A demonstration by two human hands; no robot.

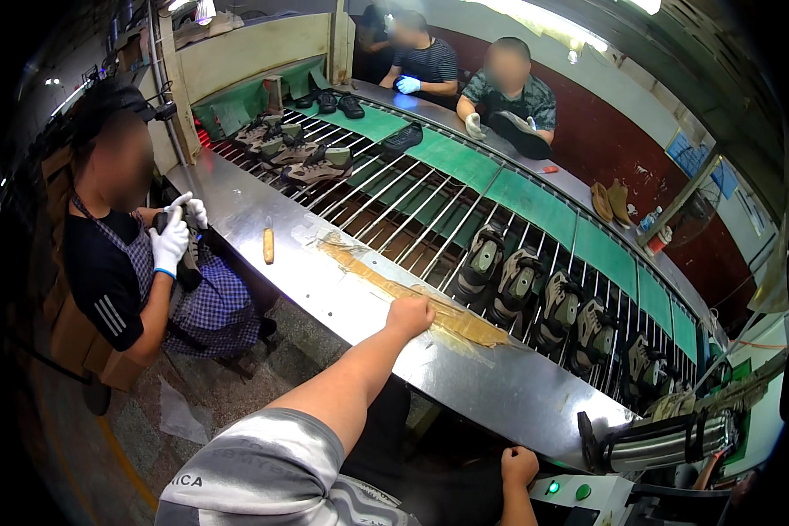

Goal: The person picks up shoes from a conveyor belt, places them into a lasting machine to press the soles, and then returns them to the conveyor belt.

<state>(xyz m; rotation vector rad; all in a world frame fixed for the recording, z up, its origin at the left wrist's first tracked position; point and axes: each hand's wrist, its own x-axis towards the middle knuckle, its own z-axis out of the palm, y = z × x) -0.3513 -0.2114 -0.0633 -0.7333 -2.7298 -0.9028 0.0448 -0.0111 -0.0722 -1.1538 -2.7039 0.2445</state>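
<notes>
My left hand (410, 317) rests as a closed fist on the metal bench edge, on a strip of worn brown tape (465, 325). Nothing shows in its fingers. Lower down, my right hand (519, 468) is also curled closed, beside a pale machine box with green buttons (582, 492), and no object can be seen in it. Just beyond my left hand, several grey-and-black hiking shoes (517, 282) stand on the roller rack (430, 230). A small tool with a yellowish handle (268, 246) lies farther left on the bench.
At the left a seated co-worker in white gloves (172, 241) handles a dark shoe. Two others sit across the rack, one with a dark shoe (519, 134). More shoes (320, 165) stand far left on the rack. A metal cylinder (666, 441) lies at the right.
</notes>
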